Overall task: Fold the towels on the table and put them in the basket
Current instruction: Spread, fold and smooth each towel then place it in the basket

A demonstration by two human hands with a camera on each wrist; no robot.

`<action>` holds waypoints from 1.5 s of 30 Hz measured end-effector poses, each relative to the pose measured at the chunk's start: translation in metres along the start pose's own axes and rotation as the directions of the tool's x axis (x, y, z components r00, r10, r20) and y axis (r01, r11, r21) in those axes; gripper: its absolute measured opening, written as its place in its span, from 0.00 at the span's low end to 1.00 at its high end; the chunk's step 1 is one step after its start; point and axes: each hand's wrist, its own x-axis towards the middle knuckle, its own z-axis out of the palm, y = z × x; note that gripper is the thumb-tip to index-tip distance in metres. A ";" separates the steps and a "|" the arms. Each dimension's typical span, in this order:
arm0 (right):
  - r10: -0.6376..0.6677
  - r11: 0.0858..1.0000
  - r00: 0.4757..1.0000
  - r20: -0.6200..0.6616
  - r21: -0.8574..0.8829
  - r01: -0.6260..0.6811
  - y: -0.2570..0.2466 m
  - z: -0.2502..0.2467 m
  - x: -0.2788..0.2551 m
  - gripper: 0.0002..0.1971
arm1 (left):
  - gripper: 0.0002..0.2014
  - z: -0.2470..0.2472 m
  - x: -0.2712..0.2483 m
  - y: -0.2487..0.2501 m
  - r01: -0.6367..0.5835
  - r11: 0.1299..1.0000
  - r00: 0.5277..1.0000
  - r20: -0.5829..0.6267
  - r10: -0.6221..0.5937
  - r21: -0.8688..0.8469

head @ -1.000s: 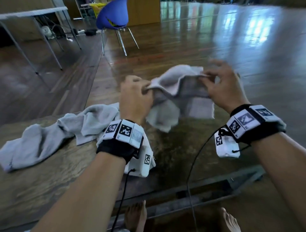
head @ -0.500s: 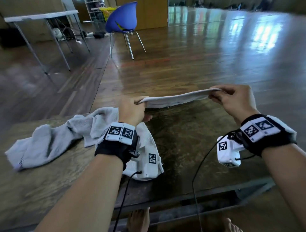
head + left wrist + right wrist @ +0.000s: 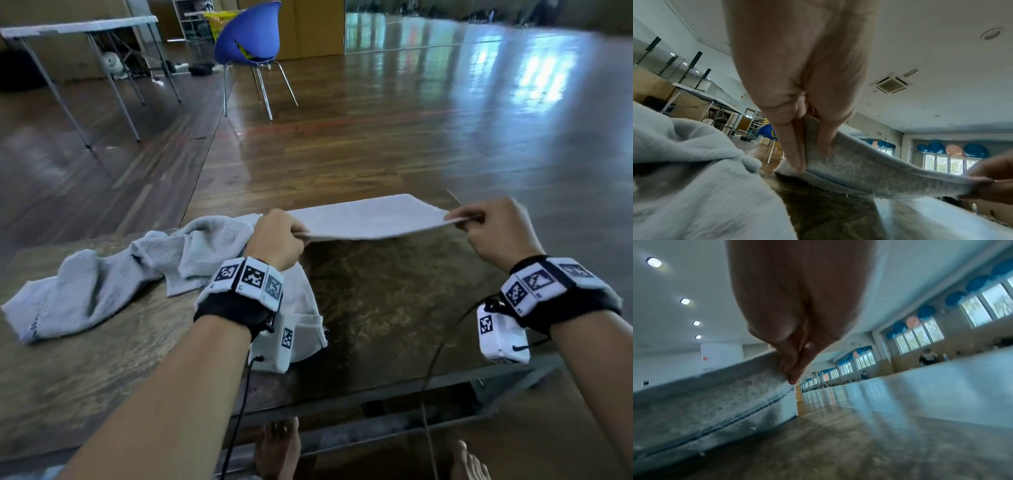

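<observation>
A small light grey towel (image 3: 370, 217) is stretched flat between both hands just above the far part of the wooden table (image 3: 394, 308). My left hand (image 3: 277, 238) pinches its near left corner, thumb and fingers (image 3: 797, 154) clamped on the cloth (image 3: 869, 175). My right hand (image 3: 493, 229) pinches the near right corner (image 3: 777, 378). A second, crumpled grey towel (image 3: 120, 274) lies on the table's left side, partly under my left wrist. No basket is in view.
The table's far edge is just beyond the held towel. On the wooden floor behind stand a blue chair (image 3: 250, 37) and a white folding table (image 3: 78, 27) at the far left. My bare feet (image 3: 277, 448) show under the near edge.
The bunched towel has been pulled taut between my hands, then lowered and spread flat toward the table's far side. My hands moved apart and down.
</observation>
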 end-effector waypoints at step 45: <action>-0.013 0.984 0.817 0.577 -0.135 0.112 0.020 -0.062 -0.087 0.11 | 0.18 0.014 -0.079 0.022 -0.138 0.986 0.932 0.350 0.096 0.098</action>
